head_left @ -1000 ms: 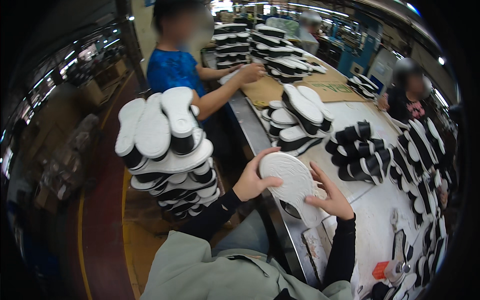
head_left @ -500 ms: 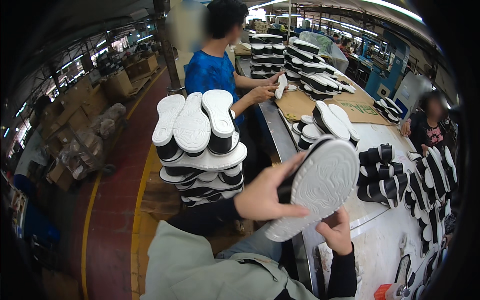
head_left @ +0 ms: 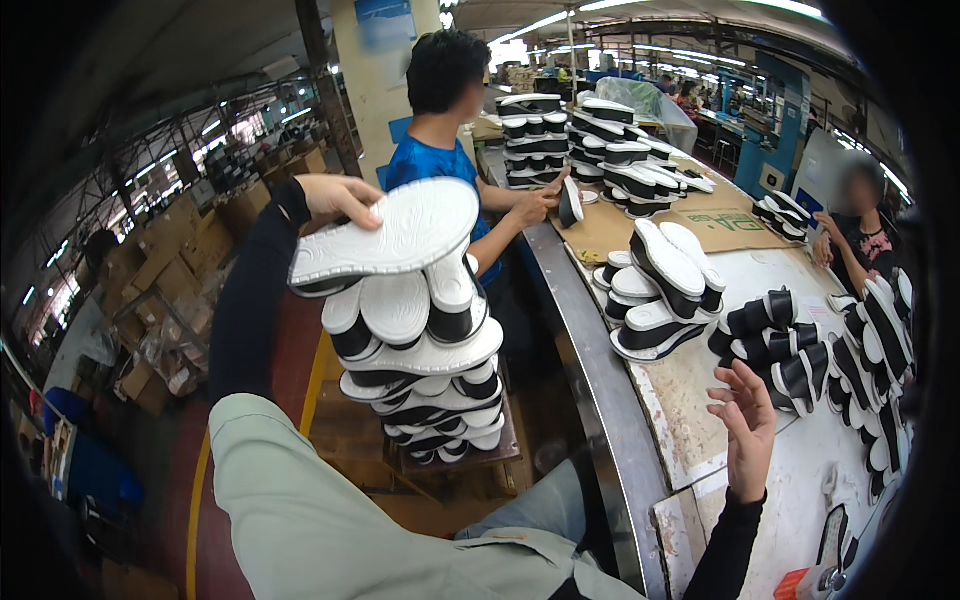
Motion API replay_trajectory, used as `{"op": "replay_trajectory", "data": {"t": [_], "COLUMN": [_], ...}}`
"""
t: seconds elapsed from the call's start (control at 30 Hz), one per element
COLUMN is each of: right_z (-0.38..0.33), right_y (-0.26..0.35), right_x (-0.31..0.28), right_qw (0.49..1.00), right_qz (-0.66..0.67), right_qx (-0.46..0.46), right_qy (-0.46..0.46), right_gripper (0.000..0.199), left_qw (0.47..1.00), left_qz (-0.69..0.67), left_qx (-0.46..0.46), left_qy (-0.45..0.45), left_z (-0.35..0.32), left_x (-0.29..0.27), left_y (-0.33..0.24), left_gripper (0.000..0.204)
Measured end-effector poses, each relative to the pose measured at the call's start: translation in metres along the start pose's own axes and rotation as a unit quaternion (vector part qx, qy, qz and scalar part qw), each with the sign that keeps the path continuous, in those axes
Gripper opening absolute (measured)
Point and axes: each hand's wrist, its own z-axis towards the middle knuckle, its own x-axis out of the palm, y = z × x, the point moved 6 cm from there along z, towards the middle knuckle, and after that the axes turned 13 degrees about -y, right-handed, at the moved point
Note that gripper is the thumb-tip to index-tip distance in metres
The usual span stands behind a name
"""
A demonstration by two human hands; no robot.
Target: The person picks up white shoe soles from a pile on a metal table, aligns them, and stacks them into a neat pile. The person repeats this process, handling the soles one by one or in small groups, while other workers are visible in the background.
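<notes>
Plainly, the left grip point(head_left: 338, 200) pinches the edge of a white-and-black sole point(head_left: 412, 230), probably light, firm yet bendy, best taken by its rim, over the stack of soles point(head_left: 428, 352); the right grip point(head_left: 745, 425), half-curled and empty, hovers above the worktop point(head_left: 688, 412).

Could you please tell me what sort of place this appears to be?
Probably a footwear factory: there is a tall stack of black-and-white shoe soles, a long, white, metal-edged worktable bearing more of them, and brown cardboard boxes at the left.
</notes>
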Motion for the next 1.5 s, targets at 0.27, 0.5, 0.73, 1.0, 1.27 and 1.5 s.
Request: {"op": "replay_trajectory", "data": {"t": [0.27, 0.5, 0.73, 1.0, 1.27, 1.5], "right_z": [0.007, 0.013, 0.017, 0.010, 0.005, -0.021], "right_y": [-0.004, -0.009, 0.003, 0.045, 0.076, 0.109], "right_x": [-0.013, -0.025, -0.034, -0.069, -0.098, -0.146], "right_qw": [1.000, 0.999, 0.999, 0.995, 0.983, 0.952], "right_qz": [-0.016, -0.031, -0.016, -0.009, -0.004, 0.066], "right_qx": [0.002, -0.003, -0.007, -0.078, -0.137, -0.215], "right_qy": [-0.019, -0.031, -0.027, -0.064, -0.125, -0.208], "right_gripper": [0.054, 0.050, 0.050, 0.047, 0.040, 0.034], "left_qw": [0.987, 0.996, 0.998, 0.971, 0.807, 0.877], "left_qz": [-0.083, 0.011, -0.034, 0.048, 0.083, -0.027], "left_qx": [-0.070, -0.054, 0.026, 0.131, 0.482, 0.474], "left_qy": [0.117, 0.071, 0.042, -0.192, -0.330, -0.068], "left_z": [0.059, 0.062, 0.039, 0.047, -0.070, 0.004], "left_x": [-0.013, -0.020, -0.016, -0.028, 0.133, 0.334], "left_y": [0.044, 0.042, 0.027, 0.017, -0.074, -0.110], "left_gripper": [0.061, 0.047, 0.056, 0.042, 0.040, 0.031]}}
